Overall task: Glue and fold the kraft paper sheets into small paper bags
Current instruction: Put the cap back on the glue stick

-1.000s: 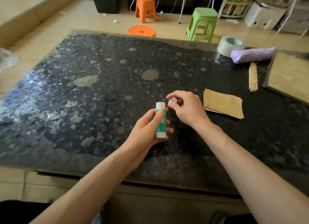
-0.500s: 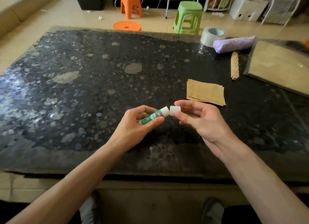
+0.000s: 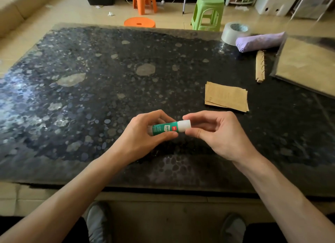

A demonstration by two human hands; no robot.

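Worktop point(image 3: 90, 105): we found the kraft paper sheets point(image 3: 226, 97) flat beyond the right hand point(image 3: 217, 135), the nearer one | left hand point(image 3: 143, 137) gripped the glue stick point(image 3: 164, 130), long axis left-to-right, over the near edge | right hand pinched its white cap point(image 3: 184, 125).

Table point(image 3: 108, 79): glossy dark top, pebble pattern, patches of glare. Glue stick point(image 3: 163, 130): smooth plastic with a shiny green label; cap point(image 3: 184, 125) white, matt. Kraft sheets point(image 3: 226, 97): matt brown paper. Tape roll point(image 3: 228, 36): glossy. Stool point(image 3: 208, 1): smooth green plastic.

Head-worn, downward, seemingly close over table point(image 3: 90, 97)
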